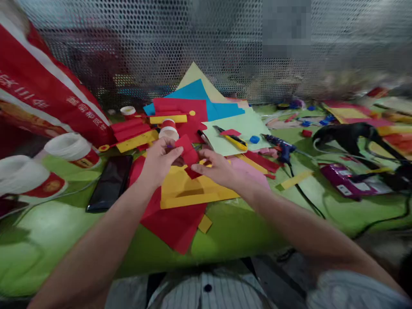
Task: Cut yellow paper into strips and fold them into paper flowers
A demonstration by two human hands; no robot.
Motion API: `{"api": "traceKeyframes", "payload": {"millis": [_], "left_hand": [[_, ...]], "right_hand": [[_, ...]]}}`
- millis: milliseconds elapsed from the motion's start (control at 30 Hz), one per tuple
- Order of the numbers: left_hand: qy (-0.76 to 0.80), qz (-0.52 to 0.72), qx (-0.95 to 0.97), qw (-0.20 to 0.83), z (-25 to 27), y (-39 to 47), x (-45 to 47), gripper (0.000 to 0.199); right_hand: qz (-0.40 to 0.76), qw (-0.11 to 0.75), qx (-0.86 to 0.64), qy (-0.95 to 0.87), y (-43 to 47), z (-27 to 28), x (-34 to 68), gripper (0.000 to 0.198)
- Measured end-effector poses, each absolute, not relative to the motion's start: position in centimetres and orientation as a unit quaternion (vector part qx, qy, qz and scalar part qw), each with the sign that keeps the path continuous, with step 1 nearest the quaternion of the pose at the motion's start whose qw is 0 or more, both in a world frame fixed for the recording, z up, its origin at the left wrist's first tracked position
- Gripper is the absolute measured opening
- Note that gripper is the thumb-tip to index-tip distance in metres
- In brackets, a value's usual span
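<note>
A small piece of red paper [186, 151] is held up between my two hands, above a folded yellow sheet [193, 189]. My left hand [161, 159] pinches its upper left part between thumb and fingers. At its lower right edge, the fingers of my right hand [215, 167] are closed on it too. Under the yellow sheet lies a larger red sheet [175, 225], one corner pointing towards me. Just behind my left hand stands a white and red paper cup [168, 130]. A yellow utility knife [236, 141] rests on a pale green sheet [222, 148] beyond my right hand.
Left are a black phone [111, 182], two paper cups [72, 148] and a tall red bag [48, 81]. A blue glue gun [281, 148] with its cord and a purple device [344, 180] lie right. Blue sheets [199, 96] lean near the perforated metal screen [154, 38].
</note>
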State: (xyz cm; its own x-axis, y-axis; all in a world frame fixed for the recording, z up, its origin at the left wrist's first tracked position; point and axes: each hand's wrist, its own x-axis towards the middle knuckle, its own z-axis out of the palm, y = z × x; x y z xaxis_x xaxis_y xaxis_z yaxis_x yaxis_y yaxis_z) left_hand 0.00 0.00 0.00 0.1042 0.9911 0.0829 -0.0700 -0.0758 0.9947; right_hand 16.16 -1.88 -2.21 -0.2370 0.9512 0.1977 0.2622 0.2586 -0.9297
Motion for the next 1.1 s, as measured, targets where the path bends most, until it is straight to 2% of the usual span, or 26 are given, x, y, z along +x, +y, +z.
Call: {"api": "traceKeyframes", "payload": {"millis": [133, 267, 400, 633, 800, 900, 967, 1000, 1067, 1100], "left_hand": [[0.429, 0.524, 0.523, 0.518, -0.2, -0.2, 0.4, 0.029], [0.428, 0.525, 0.520, 0.521, -0.6, -0.2, 0.6, 0.056], [0.410, 0.518, 0.530, 0.532, -1.1, -0.3, 0.8, 0.078], [0.379, 0.542, 0.559, 0.499, -1.7, -0.3, 0.9, 0.070], [0.404, 0.582, 0.512, 0.485, -1.2, 0.2, 0.4, 0.062], [0.428, 0.633, 0.472, 0.439, -0.1, 1.2, -0.7, 0.063], [0.455, 0.671, 0.421, 0.406, 0.6, 2.1, -1.7, 0.067], [0.467, 0.692, 0.393, 0.385, 0.9, 2.5, -2.2, 0.068], [0.489, 0.710, 0.356, 0.360, 1.3, 3.4, -3.2, 0.072], [0.497, 0.717, 0.340, 0.351, 1.3, 3.8, -3.5, 0.072]], "right_hand": [[0.485, 0.402, -0.453, -0.631, -1.5, -3.1, 15.6, 0.012], [0.548, 0.406, -0.448, -0.578, -2.0, -2.8, 16.2, 0.012], [0.531, 0.401, -0.458, -0.590, -2.3, -2.5, 16.9, 0.015], [0.450, 0.352, -0.483, -0.664, -2.7, -2.9, 16.7, 0.017], [0.409, 0.379, -0.483, -0.675, -1.1, -1.4, 18.3, 0.012], [0.273, 0.421, -0.558, -0.661, 2.8, 0.1, 22.0, 0.017], [0.181, 0.373, -0.648, -0.639, 5.8, 0.7, 24.9, 0.018], [0.159, 0.313, -0.701, -0.621, 7.1, 0.8, 26.2, 0.016], [0.148, 0.190, -0.768, -0.594, 9.1, 0.7, 28.1, 0.015], [0.149, 0.160, -0.782, -0.584, 9.8, 0.5, 28.7, 0.014]]}}
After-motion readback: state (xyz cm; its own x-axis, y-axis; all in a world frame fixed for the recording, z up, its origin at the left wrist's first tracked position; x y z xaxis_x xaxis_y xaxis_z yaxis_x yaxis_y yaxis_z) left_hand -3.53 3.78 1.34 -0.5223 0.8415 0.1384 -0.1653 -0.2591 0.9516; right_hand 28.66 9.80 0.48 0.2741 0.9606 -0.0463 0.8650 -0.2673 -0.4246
